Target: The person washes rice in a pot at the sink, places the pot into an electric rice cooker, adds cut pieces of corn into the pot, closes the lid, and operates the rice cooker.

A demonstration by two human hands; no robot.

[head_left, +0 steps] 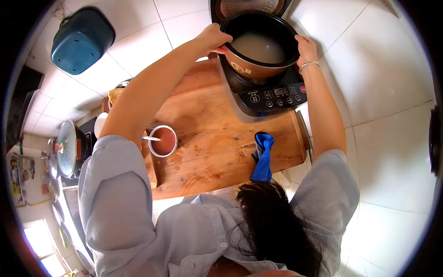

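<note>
In the head view, a wooden surface (pixel 207 159) meets white tiles (pixel 387 161): one cup (pixel 164 142) left, one blue cloth (pixel 263 161) near, one rice cooker (pixel 272 99) far right. Left hand (pixel 215 38) and right hand (pixel 306 50), fingers clasping, hold one inner pot (pixel 258 65) over it.

Cropping and Covering Are Obscuring Details

The top edge is cutting off the raised lid (pixel 251 7). The brown pot (pixel 256 67) is hiding its own underside, so any contact with the rice cooker (pixel 258 110) is escaping view. Smaller lettering on the control panel (pixel 276 102) is blurring beyond reading. The left arm (pixel 159 76) is partly covering a yellow item (pixel 114 95); dark hair (pixel 277 221) is overlapping the blue cloth's (pixel 263 162) lower end. The dark border is cropping a black object (pixel 434 138).
</note>
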